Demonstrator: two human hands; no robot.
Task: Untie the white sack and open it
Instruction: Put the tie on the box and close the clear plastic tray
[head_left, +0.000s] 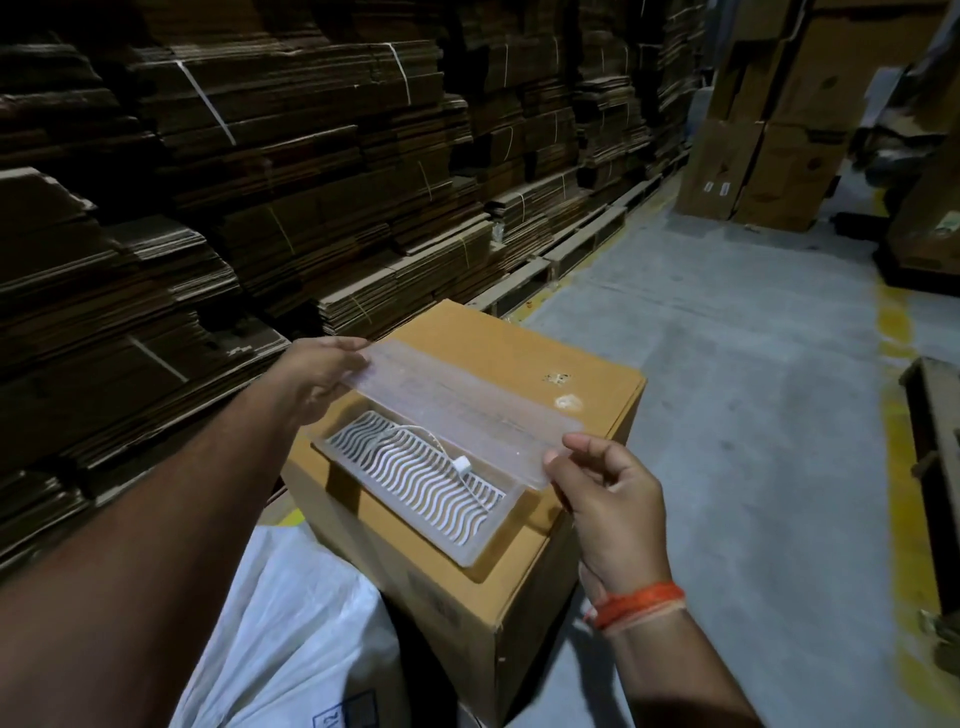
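both hands (322, 371) hold clear lid (457, 415)

Both hands, the left hand (319, 376) and right hand (608, 499), pinched opposite ends of a translucent lid (462, 410) above a clear tray (415, 483), seemingly holding a wavy white piece, on a cardboard box (519, 571) beside the white sack (291, 634).

No legible text anywhere.
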